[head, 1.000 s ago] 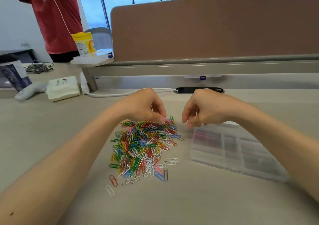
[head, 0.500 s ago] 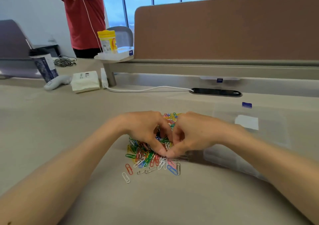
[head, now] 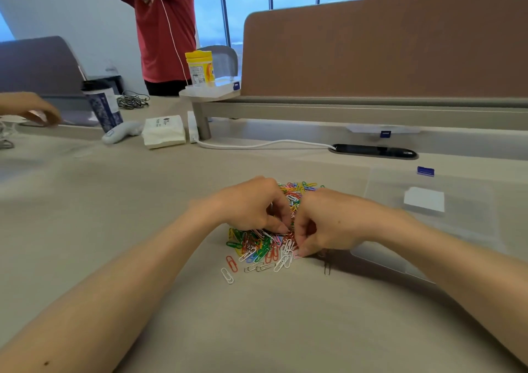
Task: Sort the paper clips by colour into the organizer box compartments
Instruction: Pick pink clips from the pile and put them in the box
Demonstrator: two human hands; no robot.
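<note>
The paper clips (head: 257, 244) lie in 1 mixed pile in the middle of the desk (head: 114, 201): red, green, yellow, blue, pink and white. A few lie loose on the near side of the pile, such as 1 red clip (head: 232, 263), 1 white clip (head: 227, 275) and 1 dark clip (head: 327, 269). The clear organizer box (head: 471, 224) sits just beside the pile, toward the right edge of the desk. It looks blurry, so I cannot tell what is inside.

The left grip (head: 248, 207) and the right grip (head: 334, 224) are bare hands. They are on top of the pile, close together. Their fingers curl down and the tips are in the clips. I cannot tell if either grip holds a clip.

Toward the far edge lie a white cable (head: 263, 144), a white tissue pack (head: 163, 131) and a dark blue cup (head: 104, 106). A jar with a yellow lid (head: 200, 68) stands on a small shelf by the brown wall panel (head: 385, 52). A person in a red shirt (head: 165, 26) stands behind the desk.
</note>
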